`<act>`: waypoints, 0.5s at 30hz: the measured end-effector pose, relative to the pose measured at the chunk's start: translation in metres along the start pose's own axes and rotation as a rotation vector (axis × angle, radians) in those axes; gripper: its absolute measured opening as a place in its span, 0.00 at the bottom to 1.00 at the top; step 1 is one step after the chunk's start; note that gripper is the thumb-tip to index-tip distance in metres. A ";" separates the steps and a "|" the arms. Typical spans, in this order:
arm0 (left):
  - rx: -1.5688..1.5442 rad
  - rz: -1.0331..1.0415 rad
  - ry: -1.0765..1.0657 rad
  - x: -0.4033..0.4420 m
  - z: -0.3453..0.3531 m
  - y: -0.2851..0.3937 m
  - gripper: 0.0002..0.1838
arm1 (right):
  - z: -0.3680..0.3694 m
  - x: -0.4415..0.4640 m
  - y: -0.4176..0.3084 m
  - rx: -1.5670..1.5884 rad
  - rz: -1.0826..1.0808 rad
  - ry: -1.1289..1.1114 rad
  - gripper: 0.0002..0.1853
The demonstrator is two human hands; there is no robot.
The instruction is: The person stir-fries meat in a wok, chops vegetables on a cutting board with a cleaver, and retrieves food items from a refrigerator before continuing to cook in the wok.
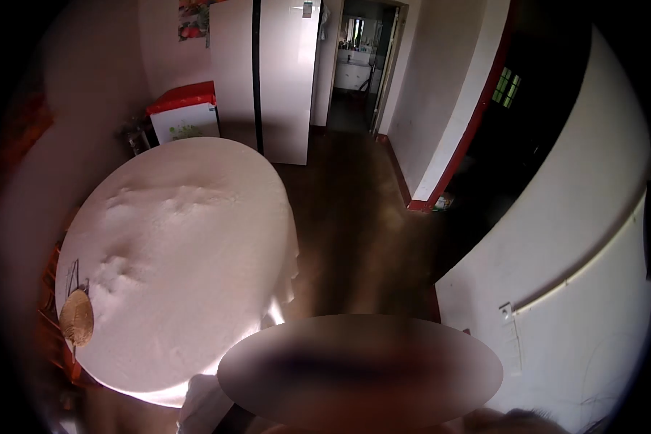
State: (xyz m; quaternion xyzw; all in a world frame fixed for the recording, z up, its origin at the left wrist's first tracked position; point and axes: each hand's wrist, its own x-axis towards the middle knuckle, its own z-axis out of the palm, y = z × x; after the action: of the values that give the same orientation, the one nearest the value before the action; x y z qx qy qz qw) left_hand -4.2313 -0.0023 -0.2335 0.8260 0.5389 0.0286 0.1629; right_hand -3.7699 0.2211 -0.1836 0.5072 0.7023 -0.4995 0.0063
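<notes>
Neither my left hand nor my right hand shows in the head view. A round table [217, 217] under a pale, wrinkled cloth fills the left side. At its left edge lies a woven tan fan-like object [77, 318]. Near the bottom centre a blurred oval covers part of a person, and a light sleeve or piece of clothing [199, 405] shows beside the table's lower right edge. What that person holds, if anything, is hidden.
A tall refrigerator [286, 79] and a low white cabinet with a red cover [188, 116] stand behind the table. Brown floor [354, 195] leads to a doorway [358, 72] with a sink beyond. White walls are at the right, with a dark opening between them.
</notes>
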 end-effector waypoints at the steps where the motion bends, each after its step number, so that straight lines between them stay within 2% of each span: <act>1: -0.040 -0.027 0.038 0.042 -0.023 -0.023 0.13 | -0.014 0.011 0.000 0.020 0.079 0.004 0.12; 2: -0.147 -0.098 0.072 0.083 -0.053 -0.039 0.13 | -0.028 0.021 -0.001 0.046 0.151 0.016 0.12; 4: -0.576 -0.529 0.052 0.159 -0.115 -0.070 0.12 | -0.055 0.053 -0.006 0.123 0.272 0.054 0.11; 6: -0.538 -0.397 0.233 0.218 -0.161 -0.108 0.12 | -0.080 0.088 -0.007 0.209 0.384 0.099 0.11; 9: -0.465 -0.310 0.181 0.300 -0.209 -0.189 0.14 | -0.115 0.159 -0.011 0.300 0.496 0.135 0.10; 12: -0.333 -0.312 0.360 0.352 -0.253 -0.234 0.13 | -0.154 0.255 0.001 0.350 0.588 0.137 0.09; 15: -0.151 -0.349 0.091 0.392 -0.227 -0.326 0.13 | -0.212 0.376 -0.027 0.303 0.585 0.072 0.08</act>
State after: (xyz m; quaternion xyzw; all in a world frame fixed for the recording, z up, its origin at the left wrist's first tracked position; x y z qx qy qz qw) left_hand -4.4052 0.5234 -0.1667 0.7033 0.6770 0.0774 0.2025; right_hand -3.8665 0.6376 -0.2523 0.6999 0.4443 -0.5571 0.0493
